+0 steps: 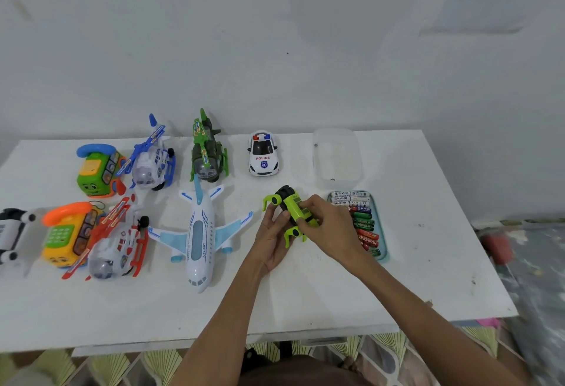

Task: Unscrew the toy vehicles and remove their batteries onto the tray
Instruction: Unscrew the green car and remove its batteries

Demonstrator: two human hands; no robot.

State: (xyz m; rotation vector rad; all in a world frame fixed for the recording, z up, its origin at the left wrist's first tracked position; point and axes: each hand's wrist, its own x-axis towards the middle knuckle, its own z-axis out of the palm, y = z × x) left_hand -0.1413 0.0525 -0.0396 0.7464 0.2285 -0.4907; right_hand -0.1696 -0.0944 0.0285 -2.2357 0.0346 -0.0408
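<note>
Head view: green toy vehicle (294, 203) was beside the tray (382, 228), near the table's (428, 248) right edge.
Left hand (272, 232): gripped it.
Right hand (330, 226): pinched its underside.

A white table (397, 278) is set against a plain white wall (275, 33). A sheet (477, 12) printed with a dark code is fixed high on the right. The floor (159, 365) is covered in a fan pattern.

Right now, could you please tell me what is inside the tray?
The tray holds batteries: white at the far end, green and red nearer. The right hand covers its left edge, hiding anything there.
</note>
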